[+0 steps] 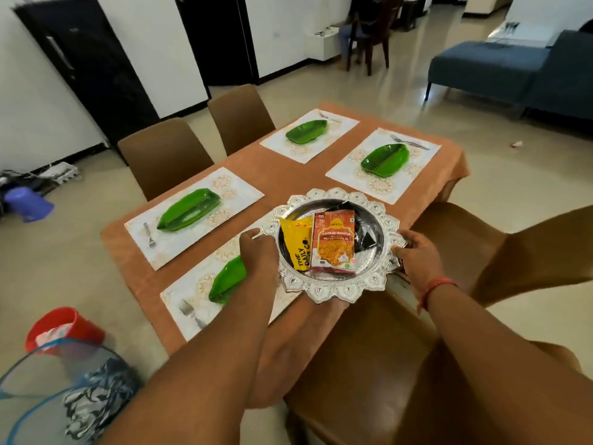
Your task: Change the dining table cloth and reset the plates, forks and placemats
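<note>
An ornate silver tray (330, 292) with a yellow packet (296, 244), an orange snack packet (335, 242) and a black packet is held over the near edge of the table. My left hand (258, 252) grips its left rim and my right hand (417, 252) grips its right rim. The table wears an orange-brown cloth (276, 175). Several white placemats lie on it, each with a green leaf-shaped plate (189, 209) and a fork (148, 234). My left arm partly hides the nearest plate (226, 281).
Brown chairs stand along the left side (163, 155) and close at my right (513, 248). A red bucket (64, 326) and a mesh basket of cloth (80, 380) sit on the floor at lower left. A blue sofa (500, 69) is at the far right.
</note>
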### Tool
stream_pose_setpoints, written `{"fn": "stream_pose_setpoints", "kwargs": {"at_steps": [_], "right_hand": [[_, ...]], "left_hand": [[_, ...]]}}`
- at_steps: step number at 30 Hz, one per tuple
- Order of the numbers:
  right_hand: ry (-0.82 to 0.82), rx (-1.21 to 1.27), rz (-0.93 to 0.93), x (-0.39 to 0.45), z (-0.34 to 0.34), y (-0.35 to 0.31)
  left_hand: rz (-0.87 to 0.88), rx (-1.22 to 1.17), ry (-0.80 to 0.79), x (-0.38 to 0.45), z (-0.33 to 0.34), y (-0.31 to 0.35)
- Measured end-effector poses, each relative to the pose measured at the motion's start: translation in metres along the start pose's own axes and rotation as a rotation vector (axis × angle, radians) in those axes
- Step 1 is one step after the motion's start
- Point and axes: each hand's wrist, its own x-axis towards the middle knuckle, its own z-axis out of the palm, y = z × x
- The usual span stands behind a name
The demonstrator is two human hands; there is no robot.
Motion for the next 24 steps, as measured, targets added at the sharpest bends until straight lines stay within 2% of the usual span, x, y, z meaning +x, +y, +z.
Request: {"fn": "stream_pose_setpoints", "kwargs": {"at_steps": [7,9,15,20,24], "right_hand": [[0.039,-0.102,0.014,0.113,0.071,-0.013],[0.05,-0.117,0.003,0.157,0.101,-0.018],[0.023,-0.28,-0.04,0.272,0.189,-0.038],[-0.007,-0.401,-0.043,0.331,0.235,-0.05],[-0.001,-0.439,-0.051,0.347,0.242,-0.054]], "left_hand": [[0.078,0.199,-0.11,0.134,0.077,0.014],[0.116,0.192,-0.156,0.186,0.105,0.025],[0.205,0.226,-0.085,0.305,0.158,0.053],[0.183,0.26,-0.078,0.36,0.172,0.059],[0.212,0.339,-0.094,0.373,0.175,0.053]]}}
